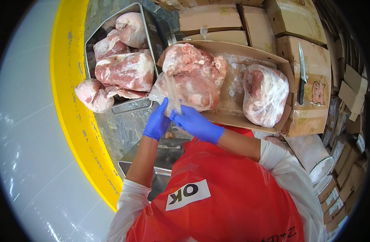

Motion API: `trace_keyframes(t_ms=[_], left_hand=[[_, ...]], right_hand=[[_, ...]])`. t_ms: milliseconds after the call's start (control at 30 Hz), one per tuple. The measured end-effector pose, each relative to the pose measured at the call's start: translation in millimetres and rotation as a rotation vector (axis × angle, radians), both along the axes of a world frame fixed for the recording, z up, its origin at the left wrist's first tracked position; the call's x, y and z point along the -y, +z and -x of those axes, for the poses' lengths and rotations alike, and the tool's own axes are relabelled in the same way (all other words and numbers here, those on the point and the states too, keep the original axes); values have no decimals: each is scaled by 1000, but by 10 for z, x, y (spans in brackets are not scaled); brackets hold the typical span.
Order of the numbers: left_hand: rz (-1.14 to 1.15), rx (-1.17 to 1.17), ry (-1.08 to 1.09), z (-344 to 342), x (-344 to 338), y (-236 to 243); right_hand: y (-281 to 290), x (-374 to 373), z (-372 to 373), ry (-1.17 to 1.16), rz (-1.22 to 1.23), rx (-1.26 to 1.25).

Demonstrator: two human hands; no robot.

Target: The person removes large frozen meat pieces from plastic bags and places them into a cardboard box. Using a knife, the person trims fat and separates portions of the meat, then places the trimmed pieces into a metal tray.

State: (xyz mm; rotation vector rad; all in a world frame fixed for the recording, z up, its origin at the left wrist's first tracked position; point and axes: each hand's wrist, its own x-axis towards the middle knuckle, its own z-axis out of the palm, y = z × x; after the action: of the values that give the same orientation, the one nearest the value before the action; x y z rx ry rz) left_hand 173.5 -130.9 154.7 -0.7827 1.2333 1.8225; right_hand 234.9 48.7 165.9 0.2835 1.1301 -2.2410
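Both my hands wear blue gloves and meet at the near left end of an open cardboard box (269, 56). My left hand (157, 123) and my right hand (196, 124) are closed on a gathered strip of clear plastic wrap (172, 93). The wrap runs over a frozen meat block (197, 93) lying in the box. Behind that block is a bare piece of pink meat (187, 57). At the box's right end sits another meat block (266, 94), covered in clear film.
Left of the box, a metal bin (149, 36) holds several large meat pieces; one piece (94, 95) hangs over its near edge. A dark-handled knife (302, 74) lies on a closed carton (314, 115) at the right. More cartons (209, 18) are stacked behind. A yellow wall edge (63, 80) borders the left.
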Motion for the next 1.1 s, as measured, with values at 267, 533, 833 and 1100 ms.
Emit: trace_keyframes(t_ms=[267,533,833,1100], left_hand=[[-148,-153,151,-596,321,-589],[63,-78,218,-404,487,-306],[14,19,385,-562,617,858],[340,-53,-19,-733,1287,1001]], right_hand=[[177,421,395,-168,263,184],[-74,-216,-25,-132,-698,-475],[-1034,-705,-672,54,-1392,-546],[-1281,-536,-344,300,-1107,-712]])
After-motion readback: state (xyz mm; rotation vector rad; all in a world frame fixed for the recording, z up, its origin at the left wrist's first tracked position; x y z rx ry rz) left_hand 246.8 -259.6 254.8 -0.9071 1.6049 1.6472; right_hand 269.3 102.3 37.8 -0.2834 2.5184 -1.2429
